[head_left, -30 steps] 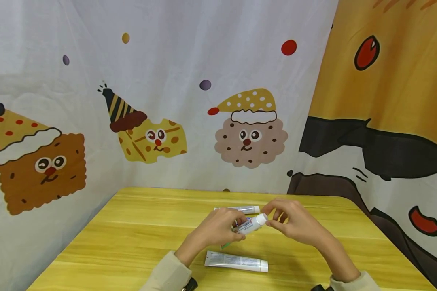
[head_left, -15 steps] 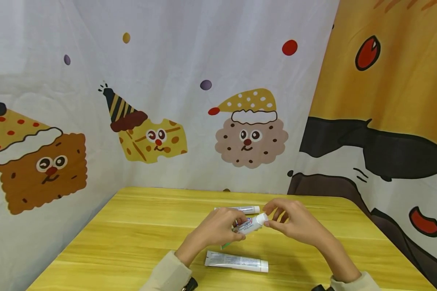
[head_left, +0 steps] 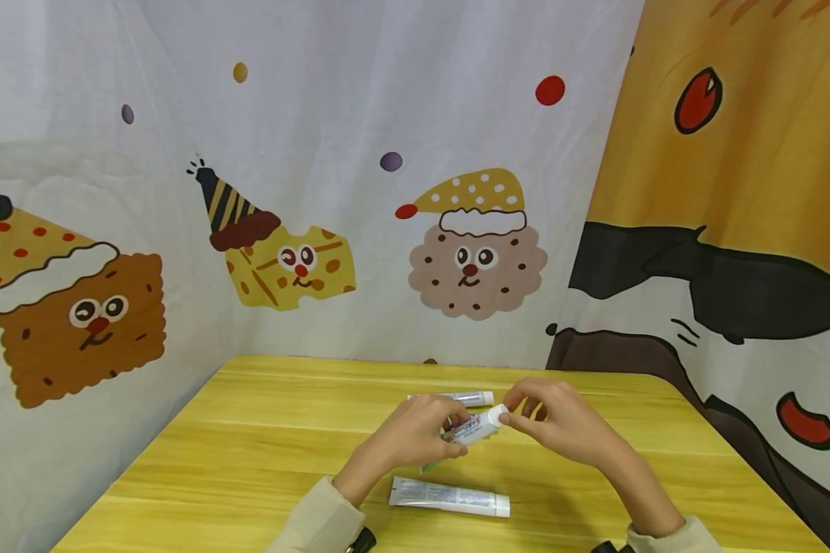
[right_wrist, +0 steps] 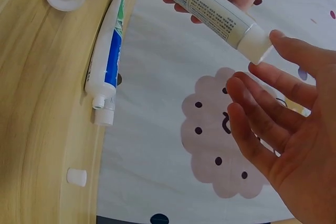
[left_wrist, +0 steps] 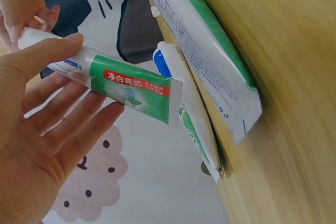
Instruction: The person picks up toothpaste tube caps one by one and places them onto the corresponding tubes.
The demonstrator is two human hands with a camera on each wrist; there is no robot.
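My left hand (head_left: 422, 432) holds a toothpaste tube (head_left: 476, 430) above the table, its white cap pointing right. In the left wrist view, the green tail of this toothpaste tube (left_wrist: 131, 87) sticks out past my thumb and fingers. My right hand (head_left: 560, 421) pinches the white cap (right_wrist: 255, 44) between thumb and index finger, while the other fingers are loosely bent. Below the hands lies a capped toothpaste tube (head_left: 449, 497). An uncapped tube with a blue band (right_wrist: 109, 59) lies on the table, with the capped end of another tube (right_wrist: 105, 115) beside it.
A loose white cap (right_wrist: 77, 177) stands on the wooden table (head_left: 249, 461). Another capped tube (head_left: 473, 399) lies behind the hands. A white curtain with cartoon prints (head_left: 318, 100) hangs behind the table.
My right thumb and fingertips have moved slightly and sit closer around the cap. The held tube has shifted very little; the tubes on the table stay put.
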